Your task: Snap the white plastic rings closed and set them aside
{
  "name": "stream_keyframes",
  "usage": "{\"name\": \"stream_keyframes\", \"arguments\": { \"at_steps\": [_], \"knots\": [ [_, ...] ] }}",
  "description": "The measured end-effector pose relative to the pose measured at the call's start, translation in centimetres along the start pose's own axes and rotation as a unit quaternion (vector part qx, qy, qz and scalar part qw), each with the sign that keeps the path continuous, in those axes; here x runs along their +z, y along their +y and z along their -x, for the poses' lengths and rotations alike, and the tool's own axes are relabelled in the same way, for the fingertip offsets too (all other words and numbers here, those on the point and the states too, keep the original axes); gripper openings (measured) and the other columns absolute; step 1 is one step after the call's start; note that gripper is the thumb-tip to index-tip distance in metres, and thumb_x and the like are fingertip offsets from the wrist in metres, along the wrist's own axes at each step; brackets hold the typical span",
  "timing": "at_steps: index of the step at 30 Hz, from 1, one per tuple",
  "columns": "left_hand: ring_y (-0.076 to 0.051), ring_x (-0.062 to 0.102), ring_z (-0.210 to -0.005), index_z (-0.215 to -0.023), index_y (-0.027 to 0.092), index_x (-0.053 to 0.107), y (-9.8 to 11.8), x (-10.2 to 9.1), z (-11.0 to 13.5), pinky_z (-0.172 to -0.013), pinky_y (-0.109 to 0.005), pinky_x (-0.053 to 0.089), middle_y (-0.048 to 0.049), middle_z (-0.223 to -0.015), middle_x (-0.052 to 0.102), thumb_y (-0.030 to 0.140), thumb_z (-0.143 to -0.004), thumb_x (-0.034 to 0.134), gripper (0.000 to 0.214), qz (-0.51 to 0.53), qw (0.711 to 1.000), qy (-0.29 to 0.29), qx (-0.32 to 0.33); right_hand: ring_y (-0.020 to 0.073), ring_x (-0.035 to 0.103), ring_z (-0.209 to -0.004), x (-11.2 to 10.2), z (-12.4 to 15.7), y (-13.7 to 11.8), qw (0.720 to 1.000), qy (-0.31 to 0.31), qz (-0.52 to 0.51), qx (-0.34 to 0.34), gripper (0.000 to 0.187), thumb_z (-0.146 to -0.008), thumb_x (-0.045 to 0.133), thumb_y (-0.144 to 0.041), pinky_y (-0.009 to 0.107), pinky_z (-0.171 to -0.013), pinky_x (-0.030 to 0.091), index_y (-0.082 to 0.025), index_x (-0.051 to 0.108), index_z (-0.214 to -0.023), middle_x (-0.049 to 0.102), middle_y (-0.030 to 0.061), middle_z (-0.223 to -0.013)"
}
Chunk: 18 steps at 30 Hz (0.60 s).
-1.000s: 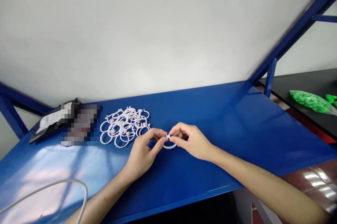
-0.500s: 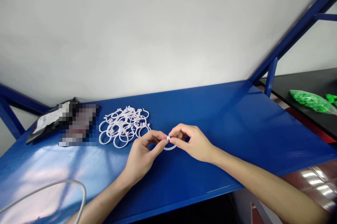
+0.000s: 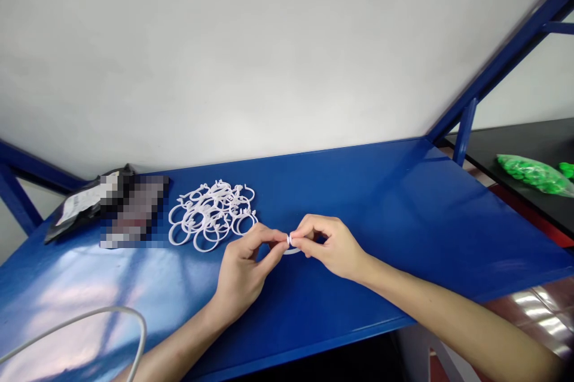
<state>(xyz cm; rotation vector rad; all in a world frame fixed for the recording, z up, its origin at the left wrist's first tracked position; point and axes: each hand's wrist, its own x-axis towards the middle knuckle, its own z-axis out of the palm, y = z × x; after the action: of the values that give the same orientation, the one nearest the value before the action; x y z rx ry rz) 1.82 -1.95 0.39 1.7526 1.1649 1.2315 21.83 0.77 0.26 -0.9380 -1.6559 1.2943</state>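
A white plastic ring [image 3: 292, 251] is pinched between my two hands above the blue table [image 3: 359, 191]. On its left side, my left hand [image 3: 242, 268] grips a small end piece between thumb and index finger. My right hand [image 3: 335, 248] pinches the matching end from the right, with the fingertips of both hands almost touching. Fingers hide most of the ring; only its lower curve and the small white ends show. Just left of my hands lies a heap of similar white rings [image 3: 213, 214] with little knobbed ends.
A black plastic package [image 3: 89, 199] with a white label and a blurred-out dark packet [image 3: 139, 208] lie at the left. A pale cable [image 3: 89, 313] loops across the near left. At the right, a bag of green pieces [image 3: 533, 174] rests on a black surface.
My hands have shifted very slightly right, and the two small ring ends between the fingertips look closer together. Less of the ring's curve shows. The heap stays as it was.
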Motion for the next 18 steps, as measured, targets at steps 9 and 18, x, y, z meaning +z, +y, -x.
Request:
{"name": "stream_keyframes", "arguments": {
  "at_steps": [9,18],
  "knots": [
    [-0.013,0.068,-0.074,-0.096,0.022,0.072,-0.9,-0.1,-0.4,-0.069,-0.025,0.054,0.0005,-0.083,0.073,0.022,-0.095,0.066,0.006,-0.083,0.995,-0.046,0.030,0.0112,0.058,-0.057,0.0,-0.1,-0.5,0.997,-0.041,0.038,0.051,0.014,-0.094,0.068,-0.033,0.024,-0.056,0.045,-0.020,0.066,-0.089,0.065,-0.0038,-0.066],
    [-0.031,0.061,-0.094,-0.100,0.013,0.074,-4.4,-6.3,-4.6,-0.089,-0.045,0.050,-0.0145,-0.100,0.074,0.033,-0.098,0.059,0.025,-0.512,0.838,0.118,0.149,0.0155,0.070,-0.077,-4.2,-1.9,0.3,0.913,0.045,0.401,-0.051,0.010,-0.099,0.062,-0.026,0.027,-0.069,0.049,-0.023,0.069,-0.106,0.076,0.0020,-0.100]
  ]
}}
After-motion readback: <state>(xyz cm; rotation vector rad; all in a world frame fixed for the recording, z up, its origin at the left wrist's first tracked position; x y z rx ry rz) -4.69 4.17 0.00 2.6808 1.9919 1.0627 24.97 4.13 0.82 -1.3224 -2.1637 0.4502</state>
